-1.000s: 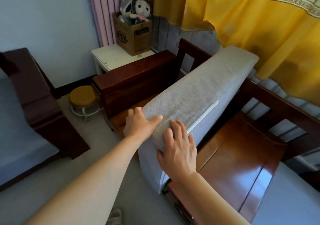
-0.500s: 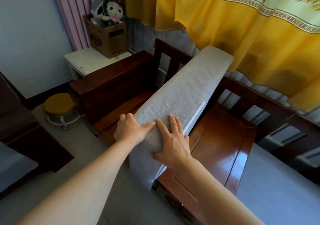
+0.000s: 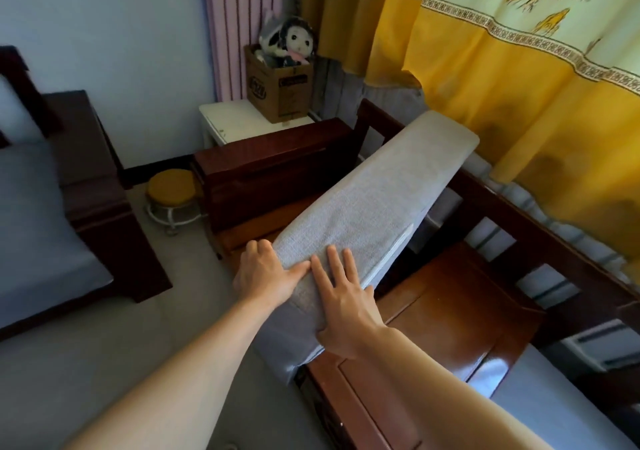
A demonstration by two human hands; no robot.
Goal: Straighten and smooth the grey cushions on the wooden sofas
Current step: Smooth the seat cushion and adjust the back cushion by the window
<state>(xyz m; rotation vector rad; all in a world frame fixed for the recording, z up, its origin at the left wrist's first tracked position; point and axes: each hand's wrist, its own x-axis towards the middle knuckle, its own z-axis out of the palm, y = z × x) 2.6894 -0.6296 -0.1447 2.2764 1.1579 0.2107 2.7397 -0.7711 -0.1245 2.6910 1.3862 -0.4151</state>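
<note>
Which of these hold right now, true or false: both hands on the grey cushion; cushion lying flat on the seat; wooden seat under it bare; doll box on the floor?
1. Both hands are on the grey cushion. True: left hand and right hand hold its near end.
2. The cushion lies flat. False: it stands on edge.
3. The wooden seat is bare. True.
4. The cardboard box is on the floor. False: it stands on the white side table.
</note>
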